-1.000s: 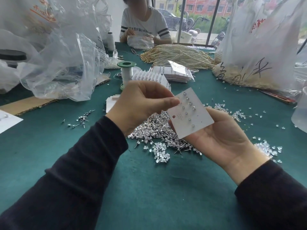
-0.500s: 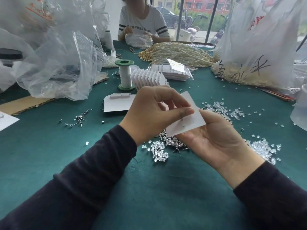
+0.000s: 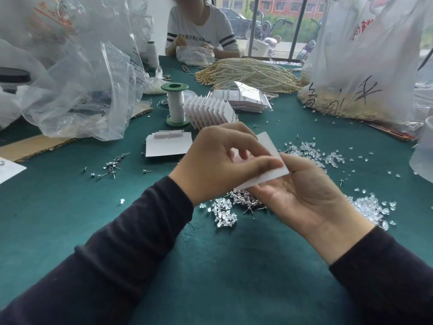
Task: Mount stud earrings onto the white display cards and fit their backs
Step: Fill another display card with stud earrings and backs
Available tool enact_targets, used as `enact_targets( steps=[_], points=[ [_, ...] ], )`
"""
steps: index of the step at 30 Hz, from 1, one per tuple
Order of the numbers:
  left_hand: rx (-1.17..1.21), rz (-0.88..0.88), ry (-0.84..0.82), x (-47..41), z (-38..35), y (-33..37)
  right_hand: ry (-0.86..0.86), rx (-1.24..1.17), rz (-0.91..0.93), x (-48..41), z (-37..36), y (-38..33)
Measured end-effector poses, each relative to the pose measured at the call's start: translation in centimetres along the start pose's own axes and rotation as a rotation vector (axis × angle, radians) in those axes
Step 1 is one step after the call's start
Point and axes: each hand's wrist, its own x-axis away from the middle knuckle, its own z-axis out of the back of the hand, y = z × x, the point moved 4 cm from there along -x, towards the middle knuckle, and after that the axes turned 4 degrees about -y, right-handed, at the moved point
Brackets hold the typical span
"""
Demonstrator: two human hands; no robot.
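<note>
White card tilts; long axis perhaps left-right.

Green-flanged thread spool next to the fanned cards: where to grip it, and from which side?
Pinch the spool on its white wound core, between the two green flanges, coming from the near-left. It stands upright, so the flanges should stop slipping. The fanned cards crowd its right side; the near-left looks most open.

2 grips, 1 held card, 1 thread spool, 1 other person, studs too many.
</note>
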Motion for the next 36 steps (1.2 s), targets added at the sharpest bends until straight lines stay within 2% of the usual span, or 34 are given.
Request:
enact_targets(
  steps=[3,5,8,13,15,17,19,21,24,26,36],
  points=[
    [-0.174,-0.079,-0.054,0.2,-0.2,0.8,0.073,0.017,0.039,0.0,0.2,-0.4],
    [-0.236,-0.116,-0.02,0.2,-0.1,1.0,0.129,0.001,0.095,-0.1,0.4,-0.8],
    [-0.208,-0.096,0.08,0.0,0.2,0.8,0.198,0.048,0.187,0.0,0.7,-1.3],
    [-0.172,0.141,0.182,-0.2,0.7,-0.8,0.236,0.361,0.358,0.1,0.9,-1.9],
    [-0.06,0.276,0.217,-0.2,1.1,-1.6,0.209,0.479,0.405,0.3,0.5,-2.0],
    [0.198,0.41,0.274,0.0,1.5,-2.6,0.185,0.705,0.462,0.6,0.0,-2.2],
    [0.427,0.524,0.355,0.2,2.1,-3.4,0.193,1.185,0.601,1.2,-1.0,-2.6],
    [0.534,0.625,0.437,0.3,2.6,-4.3,0.072,1.614,0.688,1.6,-2.2,-2.0],
    [0.653,0.731,0.514,0.5,2.9,-5.3,-0.214,1.97,0.536,1.5,-2.7,0.8],
    [0.703,0.783,0.513,0.7,2.9,-5.7,-0.306,2.083,0.45,1.3,-2.4,2.1],
    [0.671,0.809,0.323,0.5,2.3,-5.5,-0.403,2.283,0.337,0.6,-2.1,3.2]
  ],
)
